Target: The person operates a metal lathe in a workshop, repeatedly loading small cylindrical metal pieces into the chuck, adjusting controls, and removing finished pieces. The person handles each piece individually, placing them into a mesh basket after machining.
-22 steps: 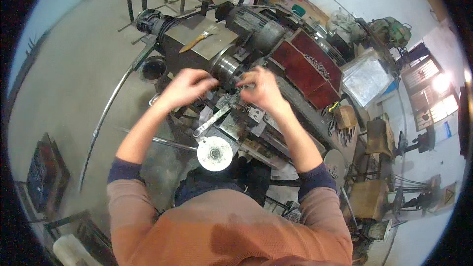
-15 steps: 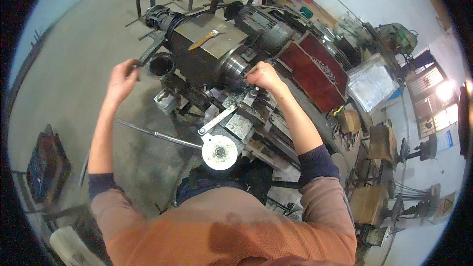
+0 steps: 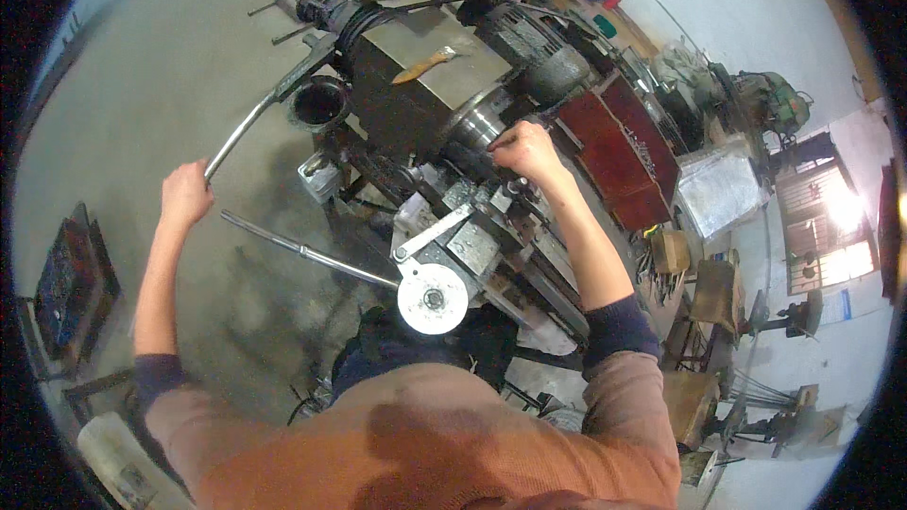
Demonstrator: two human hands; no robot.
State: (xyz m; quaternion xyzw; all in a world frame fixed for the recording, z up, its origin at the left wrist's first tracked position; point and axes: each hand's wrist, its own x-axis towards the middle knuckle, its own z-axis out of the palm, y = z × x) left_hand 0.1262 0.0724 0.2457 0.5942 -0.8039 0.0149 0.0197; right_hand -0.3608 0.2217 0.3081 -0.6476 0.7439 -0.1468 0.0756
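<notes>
My left hand (image 3: pixel 186 194) is closed around the end of a long metal lever (image 3: pixel 244 132), out to the left of a greasy lathe-like machine. The lever runs up to the machine's far-left end. My right hand (image 3: pixel 531 151) is closed at the face of the shiny round metal spindle (image 3: pixel 480 121). Its fingertips are pressed together there, and whatever they hold is hidden. Nearer my body, a white round disc (image 3: pixel 433 298) sits on the machine's slide, with a slim metal bar (image 3: pixel 307 252) sticking out leftward and a flat pale link arm (image 3: pixel 433 232) beside it.
A wooden-handled brush (image 3: pixel 423 66) lies on the machine's boxy cover (image 3: pixel 463 49). Behind it is a motor (image 3: pixel 537 47). To the right stand a dark red tray (image 3: pixel 619 151) with small metal parts and a silvery sheet-covered box (image 3: pixel 720 187). A dark stand (image 3: pixel 76 288) is at far left.
My left hand has moved outward and toward me with the lever, which now shows much longer. My right hand stays at the spindle. The whole view has shifted slightly.
</notes>
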